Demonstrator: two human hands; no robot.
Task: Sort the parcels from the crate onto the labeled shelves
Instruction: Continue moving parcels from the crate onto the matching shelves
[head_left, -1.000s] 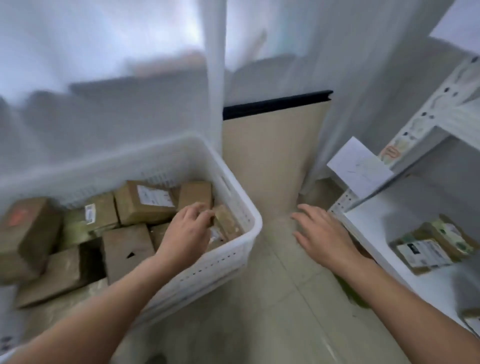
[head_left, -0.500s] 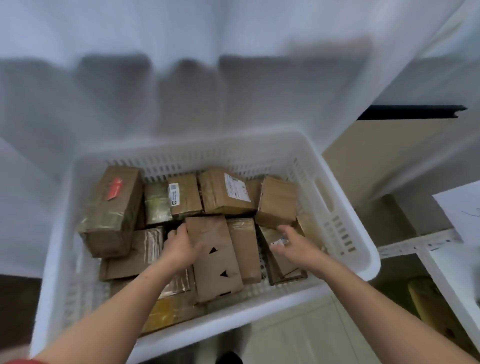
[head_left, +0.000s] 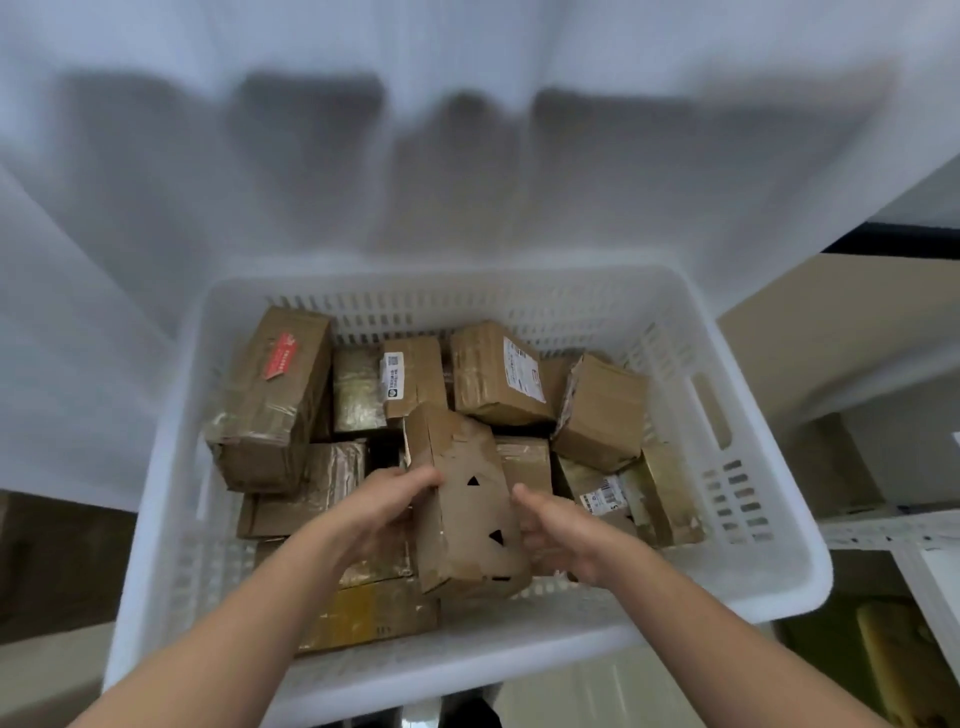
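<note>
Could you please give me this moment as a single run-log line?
phase: picking | left hand: gripping triangle-marked parcel | right hand: open beside it | crate: many parcels left

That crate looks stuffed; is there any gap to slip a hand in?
Barely. The crate shows bare mesh along its right wall, beside the right-hand boxes, and a strip at the near left corner. The middle is packed, both hands around one box.

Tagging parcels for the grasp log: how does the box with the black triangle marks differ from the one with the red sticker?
The triangle-marked box sits between the left hand and right hand, tilted above the pile; the red-sticker box lies untouched against the crate wall on the left. The triangle-marked box looks creased and torn; the red-sticker box is wrapped in glossy tape. Both are brown cardboard.
</note>
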